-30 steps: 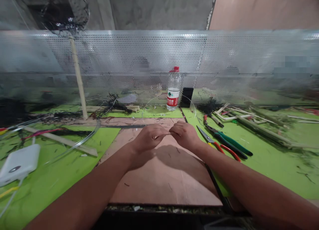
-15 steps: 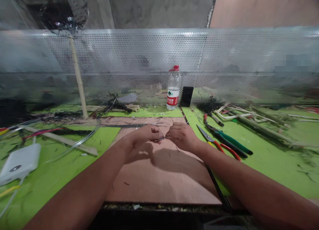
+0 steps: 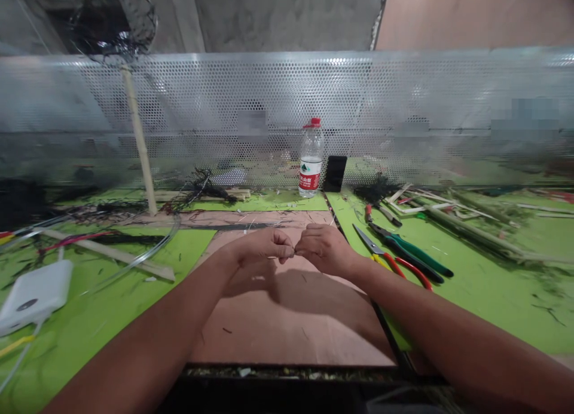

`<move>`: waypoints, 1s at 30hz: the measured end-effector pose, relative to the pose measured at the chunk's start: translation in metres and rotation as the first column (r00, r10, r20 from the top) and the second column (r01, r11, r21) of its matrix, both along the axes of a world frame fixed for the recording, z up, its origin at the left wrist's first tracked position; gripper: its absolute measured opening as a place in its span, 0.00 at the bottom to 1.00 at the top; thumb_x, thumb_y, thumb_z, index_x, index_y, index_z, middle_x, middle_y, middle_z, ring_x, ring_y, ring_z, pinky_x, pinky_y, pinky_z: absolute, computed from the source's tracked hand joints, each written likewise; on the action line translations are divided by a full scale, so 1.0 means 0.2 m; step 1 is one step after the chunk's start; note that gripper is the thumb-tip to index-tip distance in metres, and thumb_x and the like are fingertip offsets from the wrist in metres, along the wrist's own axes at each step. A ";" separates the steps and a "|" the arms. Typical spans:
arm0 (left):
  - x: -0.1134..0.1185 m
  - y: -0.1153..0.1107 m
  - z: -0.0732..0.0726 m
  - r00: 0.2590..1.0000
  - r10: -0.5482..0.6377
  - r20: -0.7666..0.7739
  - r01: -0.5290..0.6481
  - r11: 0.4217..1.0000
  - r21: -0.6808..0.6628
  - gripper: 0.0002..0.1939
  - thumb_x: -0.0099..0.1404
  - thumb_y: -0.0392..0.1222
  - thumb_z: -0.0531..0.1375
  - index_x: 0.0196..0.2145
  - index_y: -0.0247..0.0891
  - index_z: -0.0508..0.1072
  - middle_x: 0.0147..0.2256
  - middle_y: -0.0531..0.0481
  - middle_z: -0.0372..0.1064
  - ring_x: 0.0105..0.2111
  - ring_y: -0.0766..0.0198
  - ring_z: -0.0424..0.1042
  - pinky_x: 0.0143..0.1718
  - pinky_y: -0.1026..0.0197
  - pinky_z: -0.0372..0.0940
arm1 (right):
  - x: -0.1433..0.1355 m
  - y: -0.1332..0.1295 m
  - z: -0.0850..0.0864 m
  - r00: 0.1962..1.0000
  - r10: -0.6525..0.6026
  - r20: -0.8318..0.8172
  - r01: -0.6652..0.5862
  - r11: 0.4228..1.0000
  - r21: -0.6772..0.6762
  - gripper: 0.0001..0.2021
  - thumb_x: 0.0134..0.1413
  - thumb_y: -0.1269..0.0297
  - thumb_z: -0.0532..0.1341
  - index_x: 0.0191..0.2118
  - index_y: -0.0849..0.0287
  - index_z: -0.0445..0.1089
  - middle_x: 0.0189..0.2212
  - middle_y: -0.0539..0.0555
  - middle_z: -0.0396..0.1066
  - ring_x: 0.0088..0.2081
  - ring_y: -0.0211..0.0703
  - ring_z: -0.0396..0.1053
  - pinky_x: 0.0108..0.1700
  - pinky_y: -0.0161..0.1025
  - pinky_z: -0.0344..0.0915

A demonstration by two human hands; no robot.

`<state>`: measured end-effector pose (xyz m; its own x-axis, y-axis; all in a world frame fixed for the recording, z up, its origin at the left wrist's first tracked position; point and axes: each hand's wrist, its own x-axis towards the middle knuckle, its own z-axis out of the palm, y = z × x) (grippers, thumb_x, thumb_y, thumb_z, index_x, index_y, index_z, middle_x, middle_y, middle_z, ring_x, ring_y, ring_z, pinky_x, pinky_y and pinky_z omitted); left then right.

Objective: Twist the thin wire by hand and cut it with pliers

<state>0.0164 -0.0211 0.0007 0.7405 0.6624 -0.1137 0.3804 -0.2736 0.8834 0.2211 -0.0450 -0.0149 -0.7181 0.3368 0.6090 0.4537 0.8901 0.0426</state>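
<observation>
Just above the brown board (image 3: 278,330), my two hands meet fingertip to fingertip. My left hand (image 3: 269,247) pinches something thin and dark between thumb and forefinger; it is too small and too covered to name. From the right, my right hand (image 3: 320,247) has its fingers curled in, with thumb and forefinger closed at the same spot. Whatever it grips is hidden by the fingers. Right of my right hand lie red-and-yellow-handled scissors (image 3: 394,263) and green-and-black-handled pliers (image 3: 410,250).
A water bottle (image 3: 310,163) and an upright black phone (image 3: 335,173) stand ahead by a perforated metal screen (image 3: 224,103). Left are a white power bank (image 3: 38,291), a wooden strip (image 3: 107,254) and an upright bamboo stick (image 3: 140,145). Bamboo strips (image 3: 475,235) lie right.
My fingertips have drawn slightly closer together, and the thin dark piece shows less between them. The tools and other objects lie as before; the view has shifted a little.
</observation>
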 end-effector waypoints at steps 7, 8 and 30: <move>0.01 -0.02 0.04 0.975 -0.002 -0.221 0.117 0.852 0.511 0.08 0.58 0.41 0.54 0.28 0.35 0.71 0.25 0.53 0.66 0.27 0.68 0.63 0.28 0.67 0.54 | 0.00 0.02 -0.03 0.999 -0.041 -0.019 0.040 0.998 -0.057 0.09 0.56 0.70 0.55 0.28 0.60 0.70 0.24 0.52 0.69 0.28 0.37 0.63 0.33 0.35 0.56; 0.02 -0.02 0.04 0.966 -0.005 -0.258 0.160 0.797 0.582 0.08 0.59 0.40 0.54 0.28 0.35 0.71 0.26 0.52 0.66 0.27 0.67 0.63 0.29 0.66 0.54 | 0.00 0.03 -0.03 0.998 -0.054 -0.012 0.053 0.996 -0.069 0.08 0.55 0.71 0.55 0.28 0.60 0.70 0.24 0.52 0.69 0.28 0.37 0.63 0.33 0.35 0.56; 0.05 0.00 -0.03 0.932 0.131 -0.337 0.318 0.150 0.936 0.12 0.64 0.37 0.53 0.24 0.34 0.69 0.23 0.49 0.66 0.28 0.64 0.62 0.33 0.61 0.56 | 0.01 0.04 -0.03 0.980 -0.183 -0.074 0.171 0.975 -0.142 0.06 0.54 0.68 0.58 0.28 0.60 0.71 0.25 0.54 0.71 0.29 0.38 0.66 0.33 0.33 0.58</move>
